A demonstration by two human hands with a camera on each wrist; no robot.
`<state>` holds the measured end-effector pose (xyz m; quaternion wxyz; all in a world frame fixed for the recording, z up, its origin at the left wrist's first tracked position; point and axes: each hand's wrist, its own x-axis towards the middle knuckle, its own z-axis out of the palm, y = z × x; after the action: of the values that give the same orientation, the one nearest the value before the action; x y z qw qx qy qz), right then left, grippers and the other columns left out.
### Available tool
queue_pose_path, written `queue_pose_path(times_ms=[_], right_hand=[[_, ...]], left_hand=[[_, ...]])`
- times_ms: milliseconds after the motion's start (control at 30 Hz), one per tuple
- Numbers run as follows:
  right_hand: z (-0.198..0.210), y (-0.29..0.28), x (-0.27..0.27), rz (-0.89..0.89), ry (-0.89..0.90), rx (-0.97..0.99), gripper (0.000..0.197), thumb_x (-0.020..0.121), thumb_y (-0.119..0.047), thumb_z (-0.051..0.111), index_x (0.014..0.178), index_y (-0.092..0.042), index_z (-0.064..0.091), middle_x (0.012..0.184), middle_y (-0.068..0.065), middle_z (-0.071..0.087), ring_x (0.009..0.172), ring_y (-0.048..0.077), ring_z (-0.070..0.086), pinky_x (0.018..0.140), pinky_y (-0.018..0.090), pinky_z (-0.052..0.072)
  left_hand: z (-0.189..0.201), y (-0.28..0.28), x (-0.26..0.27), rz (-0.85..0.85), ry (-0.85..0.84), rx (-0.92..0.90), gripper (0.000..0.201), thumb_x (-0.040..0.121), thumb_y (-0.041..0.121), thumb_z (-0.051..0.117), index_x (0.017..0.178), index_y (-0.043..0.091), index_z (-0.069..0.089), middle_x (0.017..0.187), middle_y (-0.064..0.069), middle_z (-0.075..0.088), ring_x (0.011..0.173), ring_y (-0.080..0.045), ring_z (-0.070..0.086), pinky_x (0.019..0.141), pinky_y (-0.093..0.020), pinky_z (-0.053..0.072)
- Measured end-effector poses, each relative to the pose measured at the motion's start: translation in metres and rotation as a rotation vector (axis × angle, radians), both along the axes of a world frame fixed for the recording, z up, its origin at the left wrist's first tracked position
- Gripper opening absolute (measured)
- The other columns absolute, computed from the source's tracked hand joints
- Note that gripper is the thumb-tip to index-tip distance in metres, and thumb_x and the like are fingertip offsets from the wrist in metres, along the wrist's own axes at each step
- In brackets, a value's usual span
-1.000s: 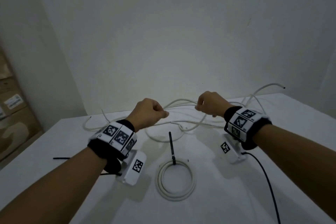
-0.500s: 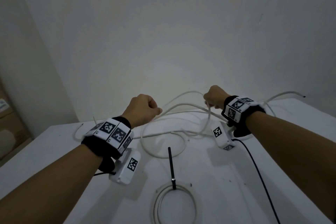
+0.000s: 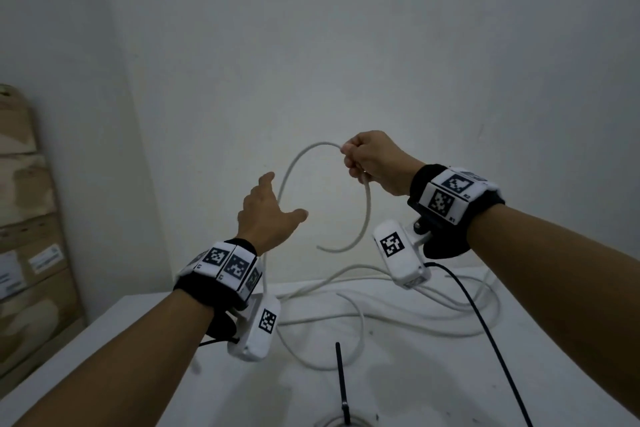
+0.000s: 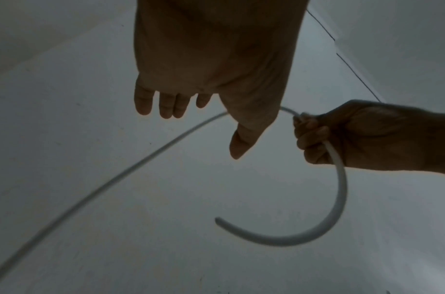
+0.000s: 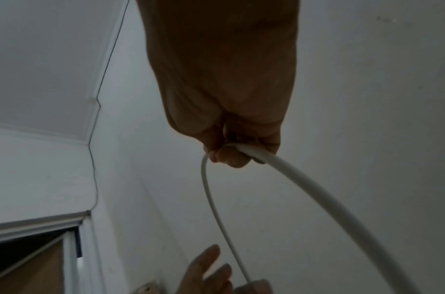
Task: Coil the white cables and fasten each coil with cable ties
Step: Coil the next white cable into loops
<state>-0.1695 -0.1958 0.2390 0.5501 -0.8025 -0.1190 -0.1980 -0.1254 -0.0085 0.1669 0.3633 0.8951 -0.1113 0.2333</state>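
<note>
My right hand (image 3: 367, 159) is raised before the wall and grips a white cable (image 3: 298, 163) near its free end. The end curls down in a hook (image 4: 324, 224) below the fist (image 5: 236, 151). From the fist the cable arches left and drops behind my left hand (image 3: 270, 215), which is open with fingers spread and thumb out, holding nothing (image 4: 181, 107). More white cable (image 3: 398, 315) lies in loose loops on the white table (image 3: 571, 374). A finished coil (image 3: 332, 422) with an upright black cable tie (image 3: 341, 378) shows at the bottom edge.
A thin black cord (image 3: 485, 333) runs from my right wrist camera across the table. Cardboard boxes (image 3: 27, 218) stand stacked at the left against the wall. The table's left edge (image 3: 86, 329) is near the boxes.
Both hands rose from above the table. The right hand lifted the cable end high. The left hand let go of the cable and opened.
</note>
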Motion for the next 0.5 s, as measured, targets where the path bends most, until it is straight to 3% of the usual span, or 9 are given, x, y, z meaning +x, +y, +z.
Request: queue_pose_path(times_ms=[67, 133, 200, 267, 333, 433, 500], right_hand=[[0.008, 0.006, -0.009, 0.059, 0.002, 0.051, 0.021, 0.099, -0.012, 0.044, 0.079, -0.013, 0.051, 0.067, 0.002, 0.051, 0.055, 0.013, 0.046, 0.054, 0.025, 0.037], [0.014, 0.01, -0.018, 0.099, 0.004, 0.102, 0.02, 0.099, -0.013, 0.044, 0.08, -0.013, 0.051, 0.068, 0.002, 0.052, 0.056, 0.013, 0.048, 0.055, 0.026, 0.039], [0.015, 0.011, -0.026, 0.112, 0.014, 0.171, 0.021, 0.1, -0.013, 0.043, 0.08, -0.013, 0.051, 0.068, 0.002, 0.053, 0.057, 0.014, 0.05, 0.056, 0.028, 0.041], [0.01, 0.01, -0.031, 0.104, 0.036, 0.265, 0.024, 0.1, -0.012, 0.041, 0.078, -0.014, 0.05, 0.068, 0.002, 0.053, 0.058, 0.015, 0.051, 0.057, 0.029, 0.041], [-0.001, 0.012, -0.034, 0.087, 0.06, 0.382, 0.024, 0.1, -0.012, 0.04, 0.078, -0.014, 0.049, 0.069, 0.002, 0.052, 0.058, 0.015, 0.051, 0.058, 0.029, 0.041], [-0.021, 0.026, -0.034, 0.032, 0.106, 0.553, 0.022, 0.1, -0.013, 0.039, 0.08, -0.014, 0.048, 0.068, 0.002, 0.052, 0.057, 0.015, 0.052, 0.057, 0.029, 0.04], [-0.038, 0.039, -0.034, -0.008, 0.126, 0.619, 0.022, 0.099, -0.012, 0.038, 0.08, -0.014, 0.048, 0.067, 0.003, 0.052, 0.057, 0.015, 0.052, 0.056, 0.028, 0.039]], left_hand=[[0.001, 0.007, 0.001, 0.006, 0.049, -0.039, 0.093, 0.08, 0.039, 0.07, 0.15, 0.02, 0.013, 0.154, -0.008, 0.029, 0.14, -0.029, 0.029, 0.112, -0.049, 0.028], [0.001, 0.014, 0.002, -0.012, 0.081, -0.138, 0.077, 0.083, 0.036, 0.066, 0.146, 0.02, 0.026, 0.146, -0.009, 0.041, 0.131, -0.028, 0.042, 0.107, -0.047, 0.036], [0.004, 0.023, 0.0, -0.105, 0.096, -0.295, 0.04, 0.09, 0.029, 0.059, 0.124, 0.009, 0.053, 0.114, -0.013, 0.065, 0.098, -0.026, 0.062, 0.088, -0.039, 0.051], [0.005, 0.031, -0.008, -0.257, 0.155, -0.489, 0.023, 0.096, 0.02, 0.051, 0.095, 0.001, 0.063, 0.073, -0.01, 0.06, 0.059, -0.023, 0.055, 0.056, -0.031, 0.052], [0.001, 0.036, -0.019, -0.405, 0.236, -0.675, 0.024, 0.095, 0.014, 0.046, 0.081, 0.002, 0.061, 0.061, -0.007, 0.043, 0.052, -0.02, 0.041, 0.042, -0.026, 0.043], [-0.008, 0.041, -0.033, -0.567, 0.365, -0.935, 0.035, 0.095, 0.026, 0.043, 0.069, 0.007, 0.057, 0.056, -0.005, 0.047, 0.055, -0.02, 0.044, 0.044, -0.025, 0.037], [-0.013, 0.04, -0.039, -0.536, 0.363, -1.011, 0.046, 0.097, 0.041, 0.044, 0.061, 0.013, 0.049, 0.054, -0.004, 0.05, 0.051, -0.02, 0.05, 0.047, -0.026, 0.038]])
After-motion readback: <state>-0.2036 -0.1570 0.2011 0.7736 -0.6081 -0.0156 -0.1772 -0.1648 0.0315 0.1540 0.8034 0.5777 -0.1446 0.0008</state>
